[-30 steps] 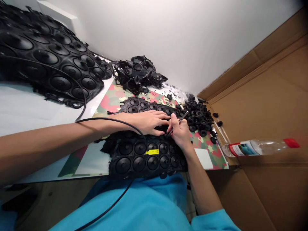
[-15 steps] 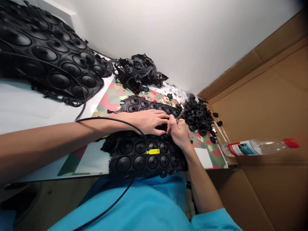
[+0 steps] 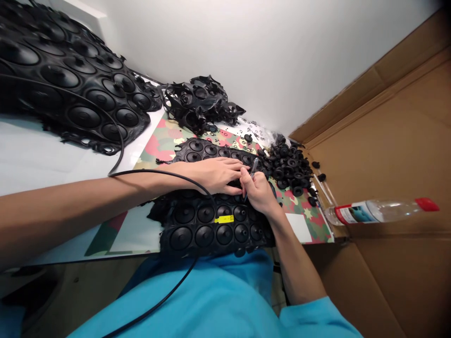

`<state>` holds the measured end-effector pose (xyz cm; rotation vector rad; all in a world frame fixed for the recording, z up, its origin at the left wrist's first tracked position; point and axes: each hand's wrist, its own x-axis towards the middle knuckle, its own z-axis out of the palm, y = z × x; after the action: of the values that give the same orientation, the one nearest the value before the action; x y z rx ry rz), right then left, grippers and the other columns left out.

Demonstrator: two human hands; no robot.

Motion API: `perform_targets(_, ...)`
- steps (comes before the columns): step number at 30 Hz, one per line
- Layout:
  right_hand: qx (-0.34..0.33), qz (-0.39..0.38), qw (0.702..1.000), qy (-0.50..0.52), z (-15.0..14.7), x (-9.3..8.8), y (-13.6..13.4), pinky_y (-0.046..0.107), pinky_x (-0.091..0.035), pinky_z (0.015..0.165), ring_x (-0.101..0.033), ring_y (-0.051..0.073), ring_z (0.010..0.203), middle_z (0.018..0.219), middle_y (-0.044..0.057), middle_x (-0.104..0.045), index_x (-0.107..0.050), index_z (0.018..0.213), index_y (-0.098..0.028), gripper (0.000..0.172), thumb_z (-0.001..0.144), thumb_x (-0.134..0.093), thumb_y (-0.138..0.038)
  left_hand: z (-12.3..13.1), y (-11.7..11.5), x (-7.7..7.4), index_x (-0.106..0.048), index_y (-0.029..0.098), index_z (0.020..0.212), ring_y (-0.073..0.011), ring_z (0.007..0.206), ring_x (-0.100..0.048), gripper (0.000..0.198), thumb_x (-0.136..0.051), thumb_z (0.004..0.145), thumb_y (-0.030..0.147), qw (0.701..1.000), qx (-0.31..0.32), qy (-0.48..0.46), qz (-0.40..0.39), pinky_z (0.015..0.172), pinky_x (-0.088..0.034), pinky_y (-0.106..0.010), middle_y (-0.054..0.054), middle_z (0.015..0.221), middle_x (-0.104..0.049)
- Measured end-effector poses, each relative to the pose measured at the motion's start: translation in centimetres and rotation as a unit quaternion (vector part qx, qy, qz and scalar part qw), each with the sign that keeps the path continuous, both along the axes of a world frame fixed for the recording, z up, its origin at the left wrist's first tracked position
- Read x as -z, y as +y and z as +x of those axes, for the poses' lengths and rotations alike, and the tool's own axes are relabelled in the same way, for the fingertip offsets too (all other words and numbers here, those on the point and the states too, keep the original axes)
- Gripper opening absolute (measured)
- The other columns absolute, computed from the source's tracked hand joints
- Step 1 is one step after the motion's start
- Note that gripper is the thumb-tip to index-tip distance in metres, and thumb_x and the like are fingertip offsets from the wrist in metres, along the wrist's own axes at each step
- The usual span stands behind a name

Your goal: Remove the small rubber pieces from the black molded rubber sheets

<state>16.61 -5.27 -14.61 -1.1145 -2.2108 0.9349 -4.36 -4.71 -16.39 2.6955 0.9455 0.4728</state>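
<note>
A black moulded rubber sheet with rows of round discs lies at the table's front edge. My left hand rests flat on it, fingers stretched toward the right, thumb apart from them. Close beside those fingertips, my right hand is closed round a slim pen-like tool. Its clear-looking upper end sticks up out of the fist, and its dark lower end points down at the sheet. The exact kind of tool and the spot under its tip cannot be made out.
Loose black rubber discs are heaped at the right. Torn rubber scrap and small rings lie behind. More disc sheets are piled at left. A black cable crosses my left forearm. A plastic bottle lies by the cardboard.
The tool in my right hand has swung from a rightward slant to more upright, and that hand has shifted slightly left. My left hand stays nearly in place.
</note>
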Motion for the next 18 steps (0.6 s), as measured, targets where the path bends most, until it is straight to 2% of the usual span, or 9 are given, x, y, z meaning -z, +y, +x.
perform_targets(3,-0.009,0.006,1.0,-0.016,0.1,0.0,-0.2,0.03,-0.033,0.051,-0.043,0.012,0.047,0.046,0.0,-0.045,-0.044,0.049,-0.023,0.079,0.11,-0.041,-0.073,0.0,0.0,0.0,-0.069,0.013,0.146,-0.0321,0.164,-0.042,0.059,-0.058,0.111,0.059,1.0,-0.005,0.013,-0.012,0.136,-0.028,-0.041,-0.019,0.17,-0.053)
perform_targets(7,-0.014,0.023,0.999,-0.039,0.1,0.0,-0.5,0.03,-0.027,0.05,-0.038,0.011,0.047,0.048,0.0,-0.043,-0.04,0.052,-0.023,0.074,0.11,-0.042,-0.07,-0.3,0.1,0.2,-0.069,0.016,0.149,-0.0323,0.165,-0.042,0.055,-0.06,0.111,0.055,1.0,0.003,-0.006,-0.009,0.137,-0.027,-0.042,-0.016,0.172,-0.051)
perform_targets(13,-0.044,0.058,0.996,-0.048,0.0,-0.1,-0.8,0.032,-0.03,0.054,-0.048,0.016,0.054,0.055,0.003,-0.049,-0.035,0.057,-0.024,0.065,0.112,-0.04,-0.059,-0.6,0.1,0.4,-0.074,0.018,0.143,-0.034,0.163,-0.045,0.049,-0.051,0.115,0.051,1.0,0.026,0.004,-0.002,0.137,-0.028,-0.048,-0.017,0.174,-0.048)
perform_targets(18,-0.049,0.089,0.993,-0.065,0.2,-0.1,-1.1,0.035,-0.026,0.056,-0.039,0.015,0.05,0.052,0.001,-0.041,-0.03,0.059,-0.025,0.064,0.113,-0.041,-0.058,-0.7,0.3,0.8,-0.072,0.019,0.147,-0.0326,0.163,-0.046,0.05,-0.055,0.114,0.052,0.999,0.024,-0.026,0.019,0.136,-0.029,-0.044,-0.017,0.172,-0.051)
